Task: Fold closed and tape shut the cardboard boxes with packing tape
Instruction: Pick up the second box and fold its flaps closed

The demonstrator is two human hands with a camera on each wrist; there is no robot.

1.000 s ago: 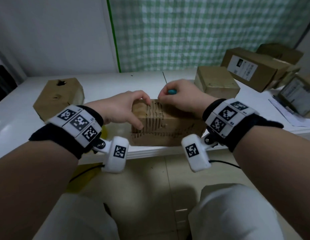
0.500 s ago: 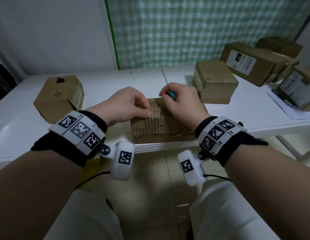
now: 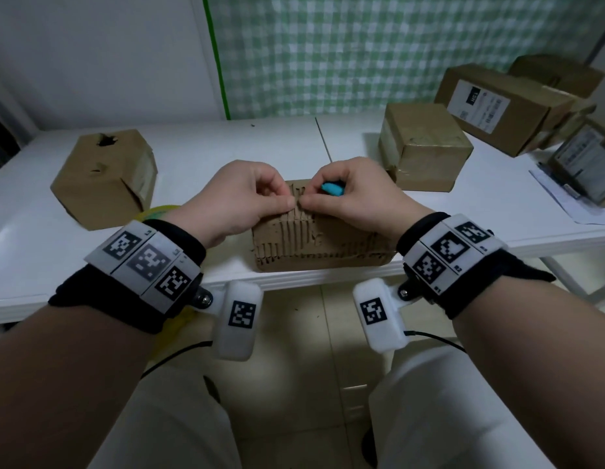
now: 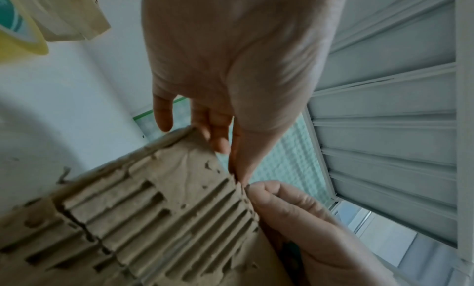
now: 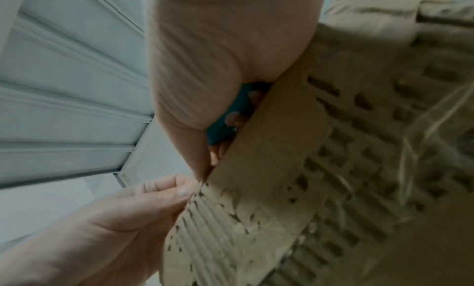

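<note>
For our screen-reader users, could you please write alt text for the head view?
Two hands, left hand and right hand, pinch the torn top of a ragged cardboard box at a white table's edge; the right also holds a blue tool.

A white table [image 3: 199, 147] carried a torn box [image 3: 314, 245] at its near edge, a holed box [image 3: 105, 177] left, several boxes [image 3: 426, 147] and papers [image 3: 565, 198] right.

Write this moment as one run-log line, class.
left hand: pinches box top | right hand: pinches same spot, blue tool in grip | tape roll: unused on table
</note>
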